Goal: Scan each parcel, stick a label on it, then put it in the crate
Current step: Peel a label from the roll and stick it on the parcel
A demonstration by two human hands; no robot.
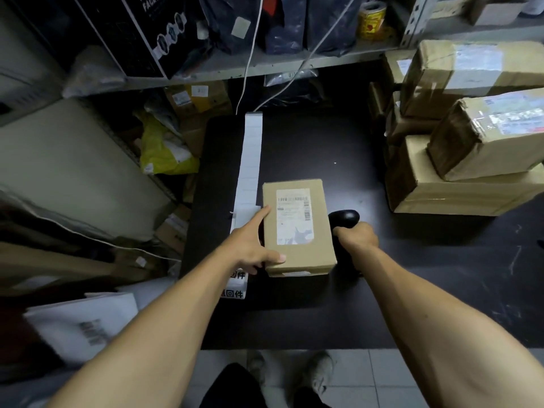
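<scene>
A small cardboard parcel [297, 254] with a white shipping label on top lies on the dark table [323, 148]. My left hand [250, 245] grips its left side, thumb on the near edge and forefinger along the top edge. My right hand [357, 235] is closed around a black barcode scanner [346, 217] just right of the parcel. A long strip of white labels [250, 160] runs along the table's left part, from the back edge down to my left hand. No crate can be made out.
Several taped cardboard parcels [459, 160] are stacked at the table's right. A metal shelf [265, 66] with bags and a yellow tape roll [371, 20] stands behind. Clutter, a yellow bag [164, 151] and white mailers [85, 322] fill the floor on the left.
</scene>
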